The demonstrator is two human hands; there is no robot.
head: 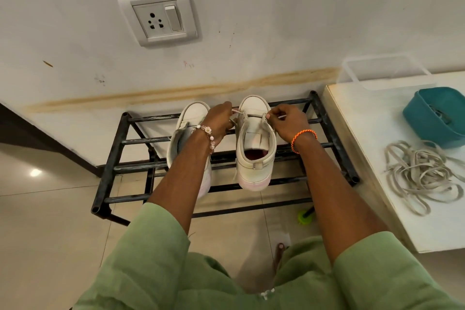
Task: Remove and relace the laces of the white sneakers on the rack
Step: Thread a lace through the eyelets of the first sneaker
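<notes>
Head view, looking down: two white sneakers sit side by side, toes toward the wall, on the top bars of a black metal rack [332, 133]. Left hand [217, 121] and right hand [289, 123] are apart, at either side of the right sneaker [255, 148], each pinching an end of a lace [241, 114] at its front eyelets. The left sneaker [192, 113] lies partly under the left forearm. On the desk [352, 113] to the right, a loose lace pile [425, 173] lies near a teal container [435, 118].
</notes>
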